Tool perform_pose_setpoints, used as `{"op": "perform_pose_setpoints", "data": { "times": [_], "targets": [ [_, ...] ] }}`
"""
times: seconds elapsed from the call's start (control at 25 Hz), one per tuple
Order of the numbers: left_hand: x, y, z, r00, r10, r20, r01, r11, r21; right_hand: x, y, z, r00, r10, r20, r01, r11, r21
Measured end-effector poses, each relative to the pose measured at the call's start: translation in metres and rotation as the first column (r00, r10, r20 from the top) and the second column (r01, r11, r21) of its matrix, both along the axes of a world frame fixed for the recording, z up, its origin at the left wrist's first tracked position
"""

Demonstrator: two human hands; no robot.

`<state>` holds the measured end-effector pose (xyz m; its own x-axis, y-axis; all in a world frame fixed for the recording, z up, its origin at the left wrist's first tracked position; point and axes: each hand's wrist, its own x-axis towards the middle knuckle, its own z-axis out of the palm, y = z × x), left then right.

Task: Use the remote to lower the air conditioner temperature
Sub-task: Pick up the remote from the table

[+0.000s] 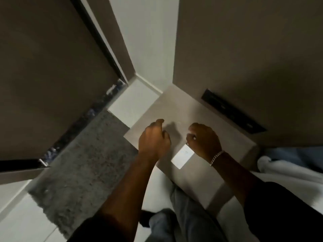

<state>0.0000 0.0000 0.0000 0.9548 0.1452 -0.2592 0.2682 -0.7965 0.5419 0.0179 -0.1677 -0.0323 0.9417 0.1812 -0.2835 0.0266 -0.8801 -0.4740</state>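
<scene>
right hand (203,141) clamped on white remote (182,157), left hand (154,139) loosely curled, empty.

No text can be read; the white remote's (182,157) marking is too faint

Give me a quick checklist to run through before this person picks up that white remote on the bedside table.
1. Remote within reach, flat on the bedside table: ok.
2. Right hand over its far end: ok.
3. Right hand gripping it: cannot tell.
4. Left hand empty, clear of the remote: ok.
5. Buttons facing up: cannot tell, too blurred.
6. Air conditioner in sight: not ok.
</scene>
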Motion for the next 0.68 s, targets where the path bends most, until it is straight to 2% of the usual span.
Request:
{"op": "perform_pose_setpoints", "data": {
  "times": [0.16,0.24,0.36,0.44,0.56,0.68],
  "targets": [
    [-0.003,-0.042,-0.094,0.969,-0.072,-0.237,0.052,0.995,-0.089,-0.021,-0.028,-0.091,0.947,-0.287,-0.147,0.281,0.958,-0.062],
    [-0.007,-0.059,-0.134,0.954,-0.119,-0.274,0.084,0.987,-0.136,-0.032,-0.033,-0.129,0.893,-0.392,-0.22,0.39,0.919,-0.058],
    [-0.006,-0.076,-0.166,0.962,-0.148,-0.231,0.114,0.981,-0.155,-0.039,-0.032,-0.155,0.79,-0.532,-0.306,0.565,0.825,0.026],
    [-0.001,-0.082,-0.178,0.956,-0.055,-0.288,-0.012,0.974,-0.225,-0.043,-0.028,-0.162,0.739,-0.587,-0.329,0.642,0.763,0.08],
    [0.001,-0.077,-0.182,0.868,0.136,-0.477,-0.296,0.914,-0.278,-0.05,-0.017,-0.155,0.764,-0.602,-0.233,0.638,0.758,0.132],
    [-0.008,-0.058,-0.163,0.797,0.273,-0.539,-0.479,0.829,-0.289,-0.05,-0.001,-0.133,0.782,-0.552,-0.289,0.618,0.746,0.248]
  ]
}}
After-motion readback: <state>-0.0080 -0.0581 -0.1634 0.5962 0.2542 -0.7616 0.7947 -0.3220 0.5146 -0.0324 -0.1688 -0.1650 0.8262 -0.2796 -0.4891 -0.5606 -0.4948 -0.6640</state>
